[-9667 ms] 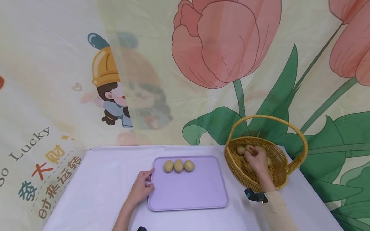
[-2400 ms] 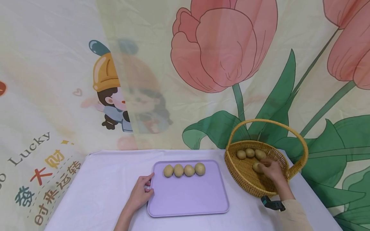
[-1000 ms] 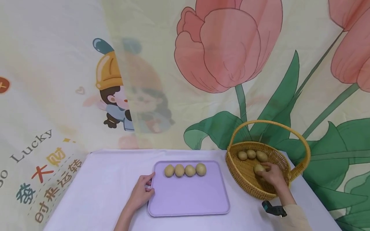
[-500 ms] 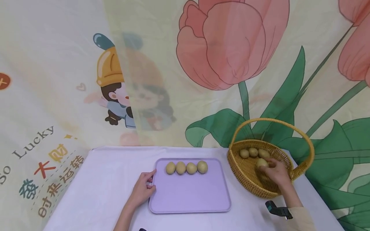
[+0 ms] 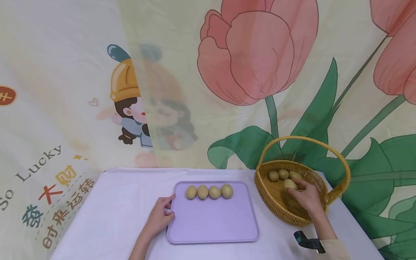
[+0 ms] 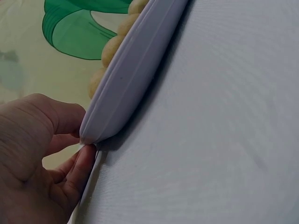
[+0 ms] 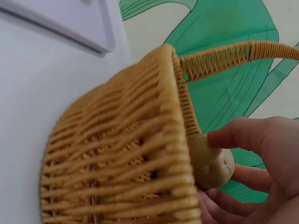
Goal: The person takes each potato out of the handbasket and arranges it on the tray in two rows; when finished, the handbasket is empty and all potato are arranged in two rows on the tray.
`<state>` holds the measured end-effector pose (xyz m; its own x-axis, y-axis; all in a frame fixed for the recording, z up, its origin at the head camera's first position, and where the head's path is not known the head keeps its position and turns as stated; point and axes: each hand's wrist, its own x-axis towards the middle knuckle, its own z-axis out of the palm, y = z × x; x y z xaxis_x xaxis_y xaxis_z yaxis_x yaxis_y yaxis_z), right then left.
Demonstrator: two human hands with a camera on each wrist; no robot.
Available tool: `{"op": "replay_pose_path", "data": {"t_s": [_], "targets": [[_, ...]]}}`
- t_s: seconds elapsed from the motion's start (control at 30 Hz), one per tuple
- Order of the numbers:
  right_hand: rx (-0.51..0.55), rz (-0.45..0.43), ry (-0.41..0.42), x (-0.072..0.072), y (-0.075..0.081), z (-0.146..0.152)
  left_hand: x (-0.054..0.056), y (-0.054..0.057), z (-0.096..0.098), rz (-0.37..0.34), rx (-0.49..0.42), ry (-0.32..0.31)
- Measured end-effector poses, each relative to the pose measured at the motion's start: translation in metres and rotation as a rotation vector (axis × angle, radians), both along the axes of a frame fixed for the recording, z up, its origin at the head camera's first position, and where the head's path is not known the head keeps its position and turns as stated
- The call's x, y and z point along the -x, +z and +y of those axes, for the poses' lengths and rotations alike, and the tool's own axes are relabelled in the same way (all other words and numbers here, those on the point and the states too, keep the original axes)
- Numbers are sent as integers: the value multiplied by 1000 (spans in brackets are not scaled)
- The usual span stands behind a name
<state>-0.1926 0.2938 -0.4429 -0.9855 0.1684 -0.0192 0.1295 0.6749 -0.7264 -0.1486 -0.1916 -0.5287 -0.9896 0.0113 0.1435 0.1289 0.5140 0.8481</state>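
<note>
My right hand [image 5: 305,196] pinches a potato [image 5: 290,184] between thumb and fingers, inside the wicker basket [image 5: 276,207]. In the right wrist view, that potato [image 7: 210,161] shows just past the basket's rim, with the thumb on its top and fingers beneath. Behind it lie three other potatoes [image 5: 283,174] against the basket's far wall. At the left, my left hand [image 5: 159,216] holds the edge of a light purple tray [image 5: 212,224]; the left wrist view has the tray's rim [image 6: 128,79] between thumb and fingers. Several potatoes [image 5: 208,192] form a row along the tray's far side.
The basket's arched handle [image 5: 305,138] rises over its opening, to the right of the tray. A white cloth [image 5: 113,213] covers the table. Behind stands a printed curtain [image 5: 182,90] with tulips and a cartoon figure.
Since the oldest frame, one more potato has joined the tray row's right end. Lately my right hand has raised a potato slightly inside the basket. My left hand stays at the tray's edge.
</note>
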Motion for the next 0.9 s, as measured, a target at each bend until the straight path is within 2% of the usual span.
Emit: {"op": "replay_pose_path", "data": {"t_s": [0.3, 0.57, 0.73, 0.9], "targets": [[41, -5, -14, -4, 5, -15, -1, 0, -1, 4, 15, 3], [102, 41, -57, -16, 13, -32, -3, 1, 1, -1, 34, -1], [157, 61, -59, -18, 22, -50, 2, 2, 4, 9, 30, -3], [209, 107, -35, -16, 16, -73, 2, 1, 2, -6, 42, 10]]}}
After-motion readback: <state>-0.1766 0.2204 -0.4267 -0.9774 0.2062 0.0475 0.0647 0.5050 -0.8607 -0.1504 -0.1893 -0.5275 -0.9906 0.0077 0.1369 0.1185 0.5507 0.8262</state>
